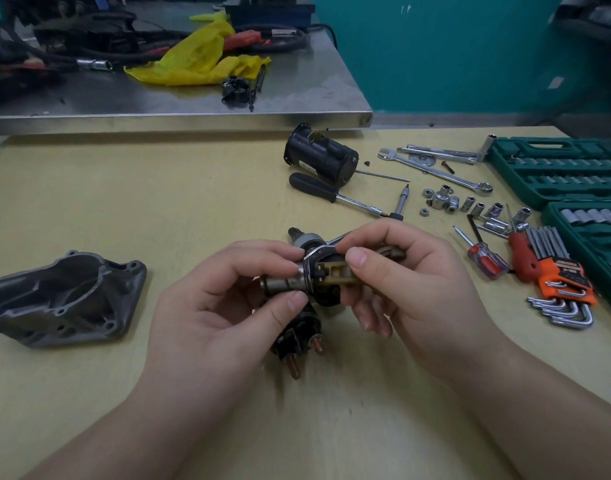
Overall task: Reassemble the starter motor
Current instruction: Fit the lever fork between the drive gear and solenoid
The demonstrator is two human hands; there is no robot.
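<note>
Starter motor subassembly [318, 278] held mid-table: left hand [228, 306] pinches its shaft end, right hand [397, 278] grips its body; grey housing [65, 299] at 9 o'clock.

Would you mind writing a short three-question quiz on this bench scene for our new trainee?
1. True or false: the grey housing lies on the table, to the left of both hands and untouched.
2. Which is holding the starter sub-assembly? A) only the left hand B) only the right hand C) both hands
3. Fill in: the black motor body lies on its side beside a screwdriver with a ____ handle.

Key: 1 true; 2 C; 3 black.
</note>
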